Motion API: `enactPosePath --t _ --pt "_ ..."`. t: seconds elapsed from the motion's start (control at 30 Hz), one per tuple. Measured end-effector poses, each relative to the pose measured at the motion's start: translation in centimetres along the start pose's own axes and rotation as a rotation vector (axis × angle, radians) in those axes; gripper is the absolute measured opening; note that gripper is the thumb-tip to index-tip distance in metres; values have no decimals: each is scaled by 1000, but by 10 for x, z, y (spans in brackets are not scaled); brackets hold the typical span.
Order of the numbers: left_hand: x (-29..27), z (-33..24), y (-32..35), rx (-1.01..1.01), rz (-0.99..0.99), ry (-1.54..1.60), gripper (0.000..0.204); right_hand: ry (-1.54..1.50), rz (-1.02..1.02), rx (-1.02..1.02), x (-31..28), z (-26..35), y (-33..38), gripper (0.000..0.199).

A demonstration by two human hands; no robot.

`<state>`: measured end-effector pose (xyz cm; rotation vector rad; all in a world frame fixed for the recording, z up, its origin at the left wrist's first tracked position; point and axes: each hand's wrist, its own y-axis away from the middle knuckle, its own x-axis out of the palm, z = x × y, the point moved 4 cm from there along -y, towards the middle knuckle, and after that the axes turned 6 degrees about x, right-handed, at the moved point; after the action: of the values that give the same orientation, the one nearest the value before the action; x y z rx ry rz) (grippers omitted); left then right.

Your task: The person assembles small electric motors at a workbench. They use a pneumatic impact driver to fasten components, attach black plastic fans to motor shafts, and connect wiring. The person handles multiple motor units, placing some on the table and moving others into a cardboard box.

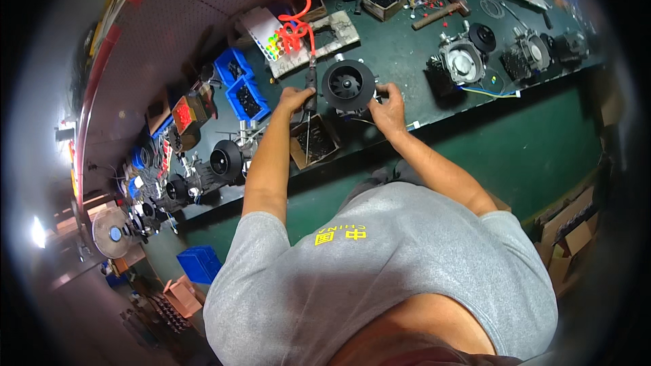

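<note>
Black fan (348,85): lying just right of driver (311,80); right hand (388,110) touching its edge, grip I'm not seeing clearly.
Driver: left hand (294,99) is clasping it, bit pointing bodyward.

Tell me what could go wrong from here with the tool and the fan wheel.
The left hand grips the power tool, whose long shaft crosses the open box of dark parts in view; it might knock the box.

The coiled red hose bunches by the pale block, so it could snag when pulled.

The right hand is at the black fan wheel's rim; fingers might be nipped if it turned.
</note>
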<state>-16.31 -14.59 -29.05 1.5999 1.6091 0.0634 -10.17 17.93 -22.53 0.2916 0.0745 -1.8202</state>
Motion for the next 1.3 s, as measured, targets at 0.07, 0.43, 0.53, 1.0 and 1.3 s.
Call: enactPosePath --t 0.07,0.43,0.53,1.0,1.3 --pt "11 5 -5 4 7 70 51 10 13 -11 -1 0 0 34" --pt "8 -57 25 100 -458 -330 50 5 46 24 -3 -1 -1 37" --pt "5 -67 21 206 -461 -387 45 6 37 -21 -1 -2 -2 38" --pt "8 -62 -13 311 -266 -584 35 -5 -1 9 -2 -3 -1 34" --pt "10 -51 -14 383 -258 -553 22 -16 -10 22 -9 15 3 33"
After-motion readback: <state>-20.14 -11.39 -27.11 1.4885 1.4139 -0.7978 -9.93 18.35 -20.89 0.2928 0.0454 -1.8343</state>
